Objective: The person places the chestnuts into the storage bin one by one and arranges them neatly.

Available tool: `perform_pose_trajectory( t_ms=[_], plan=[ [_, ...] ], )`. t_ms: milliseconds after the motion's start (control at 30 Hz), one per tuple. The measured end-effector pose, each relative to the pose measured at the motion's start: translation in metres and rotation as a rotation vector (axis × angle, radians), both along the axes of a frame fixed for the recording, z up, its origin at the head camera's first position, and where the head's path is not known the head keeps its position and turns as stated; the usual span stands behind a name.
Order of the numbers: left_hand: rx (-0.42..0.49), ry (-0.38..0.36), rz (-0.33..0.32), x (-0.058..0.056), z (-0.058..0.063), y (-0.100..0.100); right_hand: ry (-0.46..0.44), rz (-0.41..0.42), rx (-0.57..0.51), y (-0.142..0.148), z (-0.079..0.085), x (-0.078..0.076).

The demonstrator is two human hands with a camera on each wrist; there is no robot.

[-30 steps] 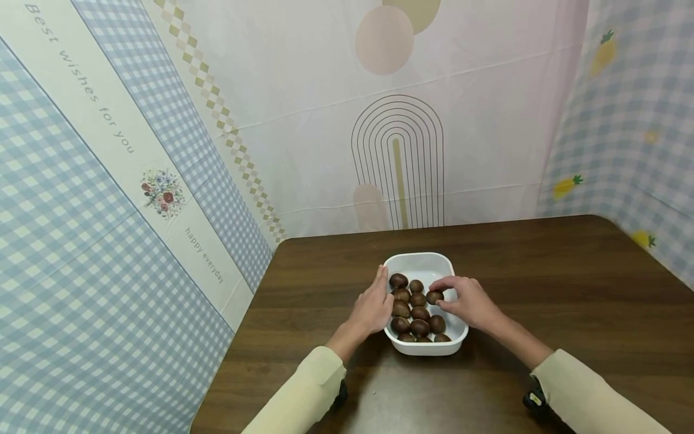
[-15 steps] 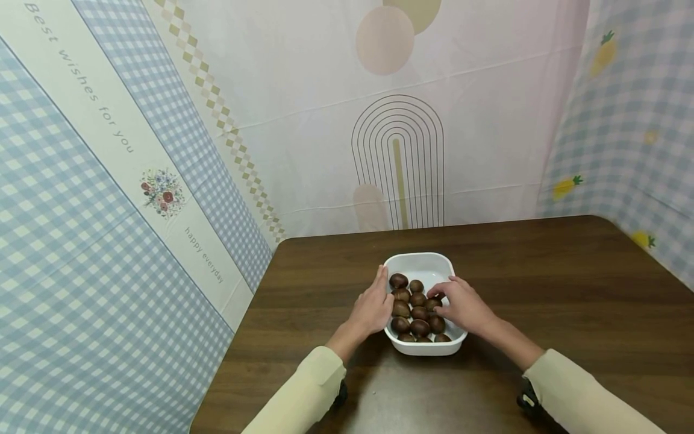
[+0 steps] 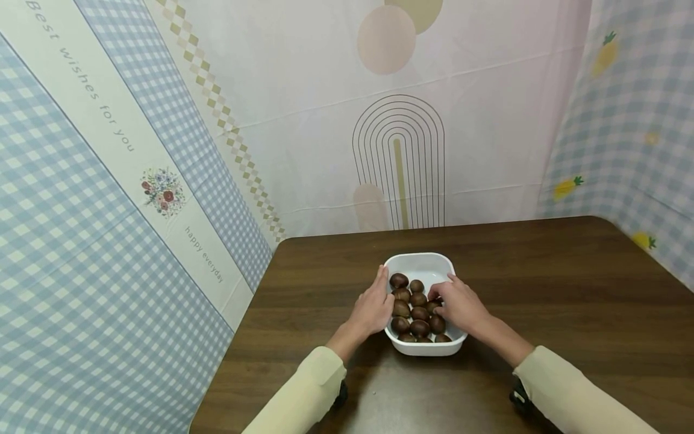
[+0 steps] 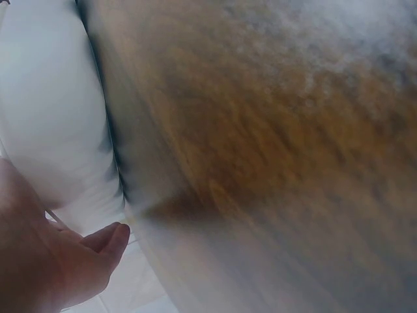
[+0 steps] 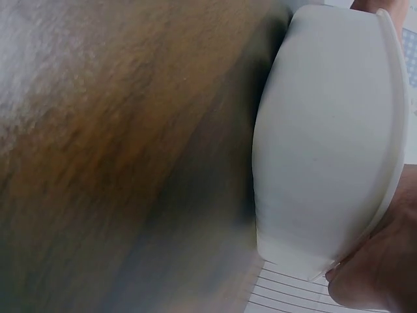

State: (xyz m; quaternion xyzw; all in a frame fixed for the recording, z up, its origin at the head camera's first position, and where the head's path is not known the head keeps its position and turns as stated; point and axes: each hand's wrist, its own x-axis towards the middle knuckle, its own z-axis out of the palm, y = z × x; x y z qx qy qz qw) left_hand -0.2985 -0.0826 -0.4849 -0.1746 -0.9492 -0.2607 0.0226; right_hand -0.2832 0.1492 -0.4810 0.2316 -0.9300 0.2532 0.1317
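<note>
A white rectangular dish (image 3: 425, 349) with rounded corners stands on the table and holds several brown chestnuts (image 3: 420, 328), set roughly in rows. Along the dish's left side lies my left hand (image 3: 371, 307), its fingers straight against the wall and its thumb at the rim. My right hand (image 3: 459, 303) reaches over the right rim. Its bent thumb and fingers pinch a chestnut (image 3: 434, 305) low in the right row, partly covered by the fingers. In the right wrist view the dish's outer wall (image 5: 326, 130) hides the chestnuts.
The dark wood table (image 3: 542, 283) extends around the dish on all sides. Behind it hangs a pale patterned cloth (image 3: 303, 150), with a blue checked cloth (image 3: 97, 253) to the left and another on the right. The dish's far end shows bare white floor.
My right hand has moved slightly left and toward me with the chestnut, lowering it into the right row behind another chestnut. My left hand has stayed at the dish's side.
</note>
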Motion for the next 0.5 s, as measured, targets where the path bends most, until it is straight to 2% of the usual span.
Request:
perform_pose_trajectory(
  t_ms=[167, 300, 500],
  plan=[
    [0.000, 0.000, 0.001, -0.0012, -0.0004, 0.0015, 0.022, 0.025, 0.029, 0.0007, -0.0001, -0.0027],
    [-0.004, 0.000, 0.003, -0.0015, -0.0020, 0.0022, 0.006, 0.057, 0.019, 0.0017, -0.0013, -0.0033],
    [-0.004, -0.004, 0.002, -0.0025, -0.0047, 0.0005, -0.050, 0.084, -0.073, 0.0052, -0.0020, -0.0020]
  ],
)
